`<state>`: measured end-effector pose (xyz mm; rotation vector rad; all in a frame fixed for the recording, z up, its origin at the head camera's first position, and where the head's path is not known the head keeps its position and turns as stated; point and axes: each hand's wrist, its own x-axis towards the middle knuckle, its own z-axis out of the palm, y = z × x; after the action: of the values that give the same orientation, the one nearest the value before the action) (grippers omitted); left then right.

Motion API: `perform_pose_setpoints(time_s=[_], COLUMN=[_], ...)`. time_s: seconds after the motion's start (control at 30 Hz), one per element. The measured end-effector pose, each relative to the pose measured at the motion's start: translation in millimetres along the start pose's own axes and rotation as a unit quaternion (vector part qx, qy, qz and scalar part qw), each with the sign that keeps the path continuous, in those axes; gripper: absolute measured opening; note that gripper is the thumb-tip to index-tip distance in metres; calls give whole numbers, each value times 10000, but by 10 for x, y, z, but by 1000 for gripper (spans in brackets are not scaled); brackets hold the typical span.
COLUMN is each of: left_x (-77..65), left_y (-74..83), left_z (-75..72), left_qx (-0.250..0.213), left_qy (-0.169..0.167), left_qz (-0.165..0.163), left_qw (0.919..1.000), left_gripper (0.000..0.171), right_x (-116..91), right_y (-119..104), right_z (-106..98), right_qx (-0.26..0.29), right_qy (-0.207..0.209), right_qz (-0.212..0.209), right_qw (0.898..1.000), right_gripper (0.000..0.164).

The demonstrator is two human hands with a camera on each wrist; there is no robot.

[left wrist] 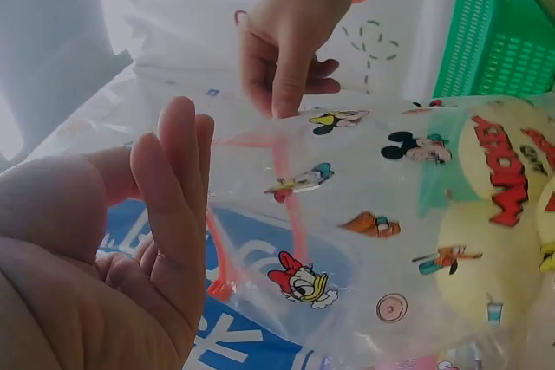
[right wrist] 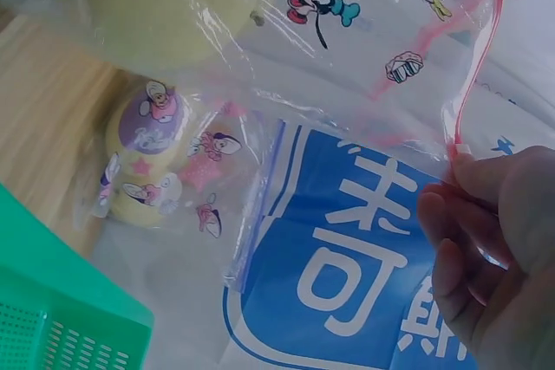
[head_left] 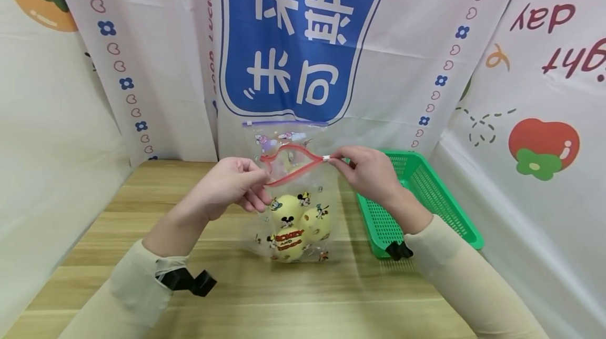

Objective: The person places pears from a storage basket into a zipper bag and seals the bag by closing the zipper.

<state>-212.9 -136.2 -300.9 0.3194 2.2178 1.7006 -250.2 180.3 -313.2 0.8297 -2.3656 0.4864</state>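
A clear zip bag (head_left: 296, 211) printed with cartoon figures hangs upright over the table, its red-edged mouth spread apart. Inside it lie several pale yellow round things (head_left: 316, 226). My left hand (head_left: 239, 182) pinches the left end of the red rim between thumb and fingers. At the opposite end, my right hand (head_left: 366, 170) grips the rim's corner by the white slider (head_left: 326, 158). Behind stands a second clear bag with a purple zip (head_left: 291, 124); the right wrist view shows a yellow round thing (right wrist: 130, 210) inside it.
To the right of the bags, a green plastic basket (head_left: 466, 223) sits on the wooden table (head_left: 213, 297), partly behind my right forearm. A white printed cloth (head_left: 165, 91) with a blue panel hangs at the back, and similar cloth covers the sides.
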Motion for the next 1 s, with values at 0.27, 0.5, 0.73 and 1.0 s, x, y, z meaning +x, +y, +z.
perform_pose_setpoints(time_s=[0.27,0.5,0.73,1.0], left_x=[-66,-97,-110,2], left_y=[58,63,164,406], left_z=[46,54,148,413], left_qx=[456,894,1432,2199], left_qy=[-409,-370,464,905], left_qz=[20,154,882,2327], left_qw=[9981,9952,9847,9430], left_gripper=[22,22,32,10], right_x=[-26,-124,-169,-171], right_y=[25,61,21,9], right_z=[-78,-108,-141,-138], right_qx=[437,1311,1440,1448], right_qy=[126,-249,-324,-252], right_qz=[-121,87,167,16], right_qw=[9989,9910,9889,9891], right_gripper=[6,6,7,7])
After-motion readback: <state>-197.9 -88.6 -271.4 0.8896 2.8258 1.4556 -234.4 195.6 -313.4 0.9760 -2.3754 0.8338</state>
